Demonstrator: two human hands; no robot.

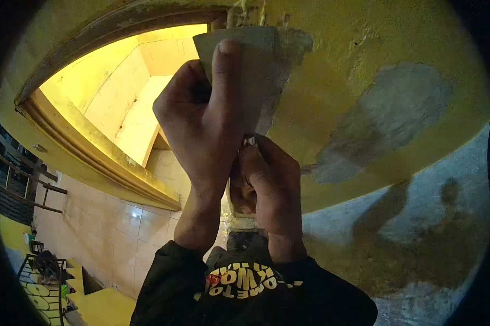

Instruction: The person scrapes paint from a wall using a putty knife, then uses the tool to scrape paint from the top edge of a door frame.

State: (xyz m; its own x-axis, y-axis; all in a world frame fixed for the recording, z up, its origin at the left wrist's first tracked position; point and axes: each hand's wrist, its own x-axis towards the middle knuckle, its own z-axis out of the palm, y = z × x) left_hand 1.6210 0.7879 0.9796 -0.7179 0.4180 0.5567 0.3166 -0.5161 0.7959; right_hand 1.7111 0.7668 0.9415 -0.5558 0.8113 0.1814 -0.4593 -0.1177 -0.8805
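Observation:
A flat grey-brown sheet (256, 51), stiff-looking and widest at its upper edge, is raised in front of the wall. My left hand (199, 125) is closed on it, with the thumb pressed along its near face and the fingers curled behind. Just below, my right hand (275, 185) is closed in a pinch near the left wrist. A small pale, shiny bit (249, 141) shows at its fingertips; its kind cannot be made out. Whether it joins the sheet is hidden by the hands.
The yellow wall (332, 92) bears a grey plaster patch (392, 119), with a bluish-grey lower part (397, 244). To the left is a doorway frame (92, 146) opening on a lit room. Tiled floor (114, 228), a ladder-like rack (27, 185) and a metal railing (41, 293) lie beyond.

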